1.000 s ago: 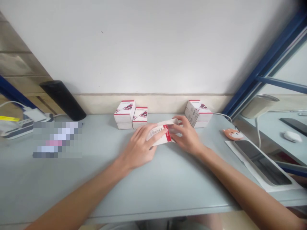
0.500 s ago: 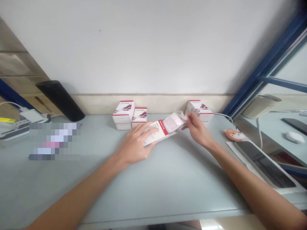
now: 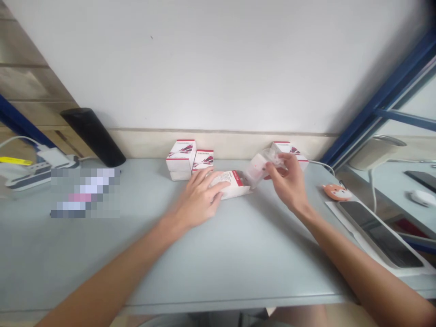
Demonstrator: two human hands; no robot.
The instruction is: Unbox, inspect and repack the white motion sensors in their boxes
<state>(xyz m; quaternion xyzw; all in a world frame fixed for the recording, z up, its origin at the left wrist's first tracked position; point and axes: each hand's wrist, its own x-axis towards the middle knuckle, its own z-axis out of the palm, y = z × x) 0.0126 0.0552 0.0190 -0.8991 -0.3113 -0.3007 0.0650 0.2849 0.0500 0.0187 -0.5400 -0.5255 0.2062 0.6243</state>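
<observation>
My left hand (image 3: 200, 197) is closed around a white and red detector box (image 3: 235, 185), which lies on its side with its open end to the right. My right hand (image 3: 288, 179) pinches a white detector in a clear plastic bag (image 3: 257, 169) just off that open end. The bagged detector looks outside the box, tilted above the tabletop. Behind my left hand stand white boxes with red patterns (image 3: 181, 156). Another such box (image 3: 282, 147) sits behind my right hand, partly hidden by it.
A black cylinder (image 3: 93, 136) leans by the wall at the left, near a power strip (image 3: 44, 175). At the right lie an orange animal-face case (image 3: 337, 191) and a phone (image 3: 379, 234) on a white sheet. A blue frame (image 3: 384, 100) borders the right side.
The bagged detector has come out of the box to the right, drawn by my right hand. My left hand keeps hold of the box, now lower on the table. The view has shifted slightly.
</observation>
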